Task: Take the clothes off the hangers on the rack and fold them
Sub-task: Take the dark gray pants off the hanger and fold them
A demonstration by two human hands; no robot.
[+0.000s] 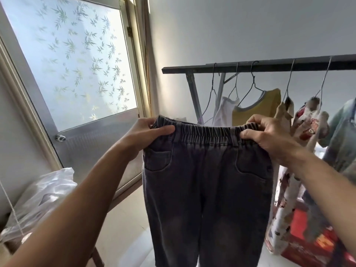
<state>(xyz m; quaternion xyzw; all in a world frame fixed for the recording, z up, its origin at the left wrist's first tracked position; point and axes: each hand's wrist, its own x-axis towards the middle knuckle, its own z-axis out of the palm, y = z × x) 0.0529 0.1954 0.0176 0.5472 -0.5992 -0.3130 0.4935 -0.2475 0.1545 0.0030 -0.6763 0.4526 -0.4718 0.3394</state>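
Note:
A small pair of dark washed jeans (206,182) with an elastic waistband hangs in the air in front of me, legs down. My left hand (148,132) pinches the waistband's left end and my right hand (269,132) pinches its right end, holding it stretched flat. Behind the jeans runs the dark rack bar (269,65) with several wire hangers. One wire hanger (212,93) at the left is bare. A white garment (224,112), a yellow top (258,106), a patterned beige garment (306,124) and a pale denim piece (344,132) hang on the others.
A frosted window door (73,60) with a leaf pattern stands at the left. A clear plastic bag (44,193) lies on a surface at the lower left. A red box (308,239) sits on the pale floor at the lower right under the hanging clothes.

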